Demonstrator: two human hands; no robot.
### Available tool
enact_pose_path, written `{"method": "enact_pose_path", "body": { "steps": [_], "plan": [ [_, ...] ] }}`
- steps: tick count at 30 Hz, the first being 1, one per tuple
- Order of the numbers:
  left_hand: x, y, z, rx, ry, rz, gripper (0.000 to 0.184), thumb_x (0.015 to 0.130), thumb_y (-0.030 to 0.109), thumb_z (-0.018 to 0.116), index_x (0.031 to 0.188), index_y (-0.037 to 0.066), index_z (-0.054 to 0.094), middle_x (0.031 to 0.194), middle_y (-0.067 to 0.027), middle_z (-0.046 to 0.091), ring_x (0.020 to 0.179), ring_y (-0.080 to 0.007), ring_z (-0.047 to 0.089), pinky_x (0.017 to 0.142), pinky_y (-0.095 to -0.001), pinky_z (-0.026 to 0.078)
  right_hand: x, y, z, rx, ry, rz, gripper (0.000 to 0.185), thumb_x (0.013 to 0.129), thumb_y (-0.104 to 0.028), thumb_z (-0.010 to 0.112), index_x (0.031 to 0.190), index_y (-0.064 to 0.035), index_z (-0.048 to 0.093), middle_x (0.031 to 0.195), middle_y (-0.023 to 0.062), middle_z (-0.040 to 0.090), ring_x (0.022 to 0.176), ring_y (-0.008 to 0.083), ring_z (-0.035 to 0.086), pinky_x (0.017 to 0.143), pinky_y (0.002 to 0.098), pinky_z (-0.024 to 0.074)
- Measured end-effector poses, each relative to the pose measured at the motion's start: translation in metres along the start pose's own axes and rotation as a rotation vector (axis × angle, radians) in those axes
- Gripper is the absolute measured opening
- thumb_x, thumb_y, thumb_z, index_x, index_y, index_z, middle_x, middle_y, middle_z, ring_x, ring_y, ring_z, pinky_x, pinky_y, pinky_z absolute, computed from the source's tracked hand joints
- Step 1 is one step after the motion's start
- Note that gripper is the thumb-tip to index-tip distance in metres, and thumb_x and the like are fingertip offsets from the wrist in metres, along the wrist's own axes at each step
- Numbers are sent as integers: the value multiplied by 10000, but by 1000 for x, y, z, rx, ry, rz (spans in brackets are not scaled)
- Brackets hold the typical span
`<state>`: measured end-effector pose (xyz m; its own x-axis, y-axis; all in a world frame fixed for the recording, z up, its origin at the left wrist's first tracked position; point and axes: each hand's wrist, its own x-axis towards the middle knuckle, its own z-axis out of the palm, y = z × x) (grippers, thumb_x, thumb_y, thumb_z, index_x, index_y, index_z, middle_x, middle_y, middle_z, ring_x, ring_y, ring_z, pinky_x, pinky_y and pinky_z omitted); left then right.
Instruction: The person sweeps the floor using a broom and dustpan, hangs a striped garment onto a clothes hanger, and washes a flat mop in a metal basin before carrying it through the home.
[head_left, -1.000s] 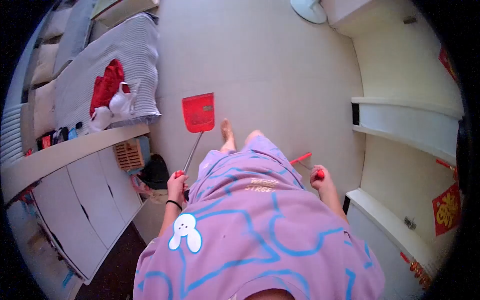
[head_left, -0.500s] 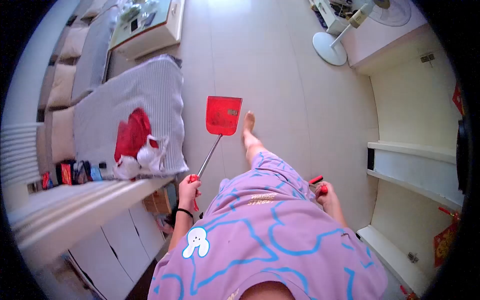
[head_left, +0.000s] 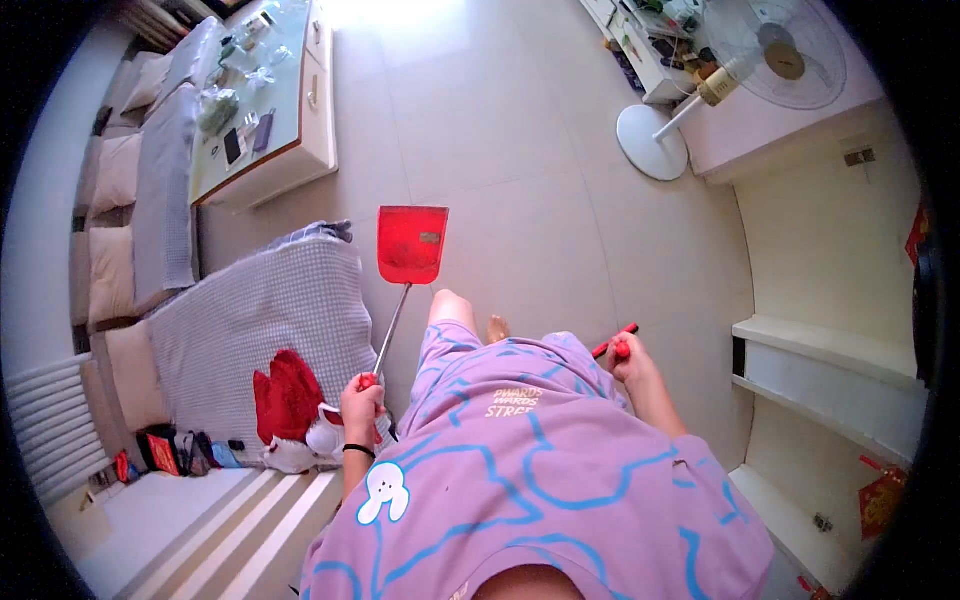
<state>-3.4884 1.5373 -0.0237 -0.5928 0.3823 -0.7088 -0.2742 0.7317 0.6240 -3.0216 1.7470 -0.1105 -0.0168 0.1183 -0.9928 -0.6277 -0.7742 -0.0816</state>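
Note:
My left hand (head_left: 361, 402) is closed around the upper end of a long-handled dustpan, whose red pan (head_left: 412, 245) reaches out ahead of my legs on a thin metal shaft. Whether the pan touches the floor I cannot tell. At my right side, my right hand (head_left: 632, 362) grips a red handle (head_left: 622, 349). A red and black bar (head_left: 626, 333) shows just beyond those fingers; my hand and shirt hide the rest, so its kind is unclear.
Left, a covered seat (head_left: 270, 300) bears red cloth (head_left: 285, 395) and white clothing. Ahead stands a drawer table (head_left: 318, 130) with a phone and bags on top. A standing fan (head_left: 655, 143) is at front right, near white shelving (head_left: 830, 345). Pale tiles (head_left: 520, 200) cover the floor.
I have stepped forward, so the table, seat and fan sit nearer. A bent knee now shows left of centre. Both hands keep their hold, and the dustpan stays out front.

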Motion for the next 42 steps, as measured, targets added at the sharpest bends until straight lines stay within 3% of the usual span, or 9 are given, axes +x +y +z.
{"method": "enact_pose_path", "body": {
  "steps": [3, 12, 14, 23, 32, 37, 42],
  "plan": [
    [57, 58, 11, 20, -9, 37, 191, 723, 27, 579, 905, 78, 607, 718, 30, 549, 445, -75, 464, 385, -210, 394, -7, -10, 76, -20, -54, -41, 149, 706, -91, 529, 589, -83, 437, 487, -5, 435, 360, 139, 445, 371, 242, 470],
    [245, 249, 29, 52, -91, 44, 188, 724, 19, 561, 899, 71, 603, 703, 18, 548, 431, -80, 459, 384, -210, 395, 0, -67, 255, 34, 107, 0, 144, 730, -93, 548, 618, -94, 458, 492, -11, 483, 361, 106, 471, 344, 219, 461],
    [286, 293, 33, 97, -98, 37, 209, 721, 25, 559, 918, 67, 614, 703, 13, 554, 428, -84, 462, 387, -213, 397, 6, -87, 291, -35, -11, -5, 205, 773, -97, 543, 609, -104, 419, 506, -16, 503, 390, 83, 497, 357, 196, 473],
    [407, 500, 102, 76, -122, 76, 193, 735, 15, 563, 914, 62, 618, 692, 20, 551, 411, -82, 462, 377, -209, 380, -3, -172, 505, 47, -75, 8, 183, 753, -106, 550, 613, -111, 432, 509, -21, 489, 392, 95, 467, 365, 200, 454],
    [512, 677, 179, -76, -50, -40, 202, 729, 29, 585, 927, 63, 613, 695, 0, 577, 413, -83, 472, 374, -195, 360, 43, -332, 715, 41, -106, -55, 176, 745, -140, 550, 602, -101, 455, 494, -14, 477, 386, 113, 460, 360, 207, 446],
    [565, 763, 213, -103, -13, -37, 179, 741, 31, 605, 916, 69, 606, 680, 11, 557, 414, -84, 480, 374, -195, 363, 58, -425, 828, 75, -196, 70, 153, 752, -122, 533, 614, -98, 471, 501, -3, 486, 398, 111, 486, 372, 208, 467],
    [646, 850, 247, 24, 39, -11, 188, 739, 25, 584, 922, 66, 609, 670, 16, 545, 409, -86, 478, 371, -206, 370, 72, -474, 959, -84, -174, 37, 127, 766, -124, 528, 656, -89, 474, 526, 4, 492, 397, 114, 468, 384, 227, 469]
  ]
}}
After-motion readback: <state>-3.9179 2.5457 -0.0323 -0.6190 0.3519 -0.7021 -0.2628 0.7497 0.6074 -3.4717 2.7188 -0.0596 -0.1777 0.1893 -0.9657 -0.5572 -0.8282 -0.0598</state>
